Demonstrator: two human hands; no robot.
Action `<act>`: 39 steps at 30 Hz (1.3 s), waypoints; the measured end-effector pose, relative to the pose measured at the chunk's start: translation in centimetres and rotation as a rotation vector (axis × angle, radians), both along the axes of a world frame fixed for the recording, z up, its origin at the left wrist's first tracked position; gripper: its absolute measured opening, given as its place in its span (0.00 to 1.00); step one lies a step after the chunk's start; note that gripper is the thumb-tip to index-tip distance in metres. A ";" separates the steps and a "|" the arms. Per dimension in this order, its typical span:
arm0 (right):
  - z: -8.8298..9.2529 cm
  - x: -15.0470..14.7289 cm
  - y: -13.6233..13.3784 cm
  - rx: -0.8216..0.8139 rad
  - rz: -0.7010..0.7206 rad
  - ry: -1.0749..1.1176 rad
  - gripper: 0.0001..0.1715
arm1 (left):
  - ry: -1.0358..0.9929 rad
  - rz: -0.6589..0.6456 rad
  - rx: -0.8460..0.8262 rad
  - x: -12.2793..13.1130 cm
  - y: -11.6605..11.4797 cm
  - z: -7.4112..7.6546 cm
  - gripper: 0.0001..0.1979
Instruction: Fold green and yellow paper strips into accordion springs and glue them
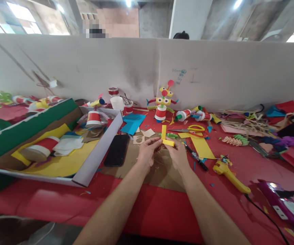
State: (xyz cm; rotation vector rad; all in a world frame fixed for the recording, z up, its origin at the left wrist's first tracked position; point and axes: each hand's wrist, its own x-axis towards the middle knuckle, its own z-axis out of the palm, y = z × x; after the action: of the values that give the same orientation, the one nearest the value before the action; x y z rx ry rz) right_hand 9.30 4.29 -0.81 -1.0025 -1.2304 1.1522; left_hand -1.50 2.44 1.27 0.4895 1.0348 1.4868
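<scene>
Over a brown cardboard sheet (159,178), my left hand (147,152) pinches two yellow paper strips (164,132) where they meet at about a right angle. One strip points away from me, while the other lies crosswise. My right hand (179,154) is closed on the crosswise strip's right end. Just behind the fingers sits a green folded paper spring (172,135). Yellow-handled scissors (196,128) lie beyond my right hand, with yellow paper (202,146) to its right. A dark pen-like tool (199,161) rests close by. Left of my left hand are cut card pieces (138,139).
A box (78,178) with paper and a cup stands left, beside a black phone (116,150). Paper-cup figures (160,112) stand or lie along the partition (98,68). At right are a yellow glue gun (232,177), a corded purple power strip (282,202) and paper scraps.
</scene>
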 end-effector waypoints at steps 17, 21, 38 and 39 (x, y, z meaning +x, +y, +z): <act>0.9 -0.7 -0.4 -0.155 -0.017 0.269 0.12 | -0.129 -0.064 -0.046 -0.2 -0.1 0.4 0.10; 1.1 -0.5 -0.5 -0.176 0.025 0.222 0.11 | 0.001 -0.167 -0.044 -0.9 -0.1 0.7 0.12; 1.0 -0.9 -1.2 0.002 0.059 -0.095 0.18 | -0.173 -0.002 0.050 -0.1 0.2 -0.4 0.17; 0.8 -0.9 -1.1 0.016 0.032 -0.115 0.17 | -0.175 0.005 0.082 0.1 0.1 -0.5 0.16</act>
State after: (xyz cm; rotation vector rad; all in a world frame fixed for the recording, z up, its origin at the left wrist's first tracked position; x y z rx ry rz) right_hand 8.44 3.16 -0.04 -1.0526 -1.3493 1.1198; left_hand -1.45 2.58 0.79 0.4066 0.8414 1.5522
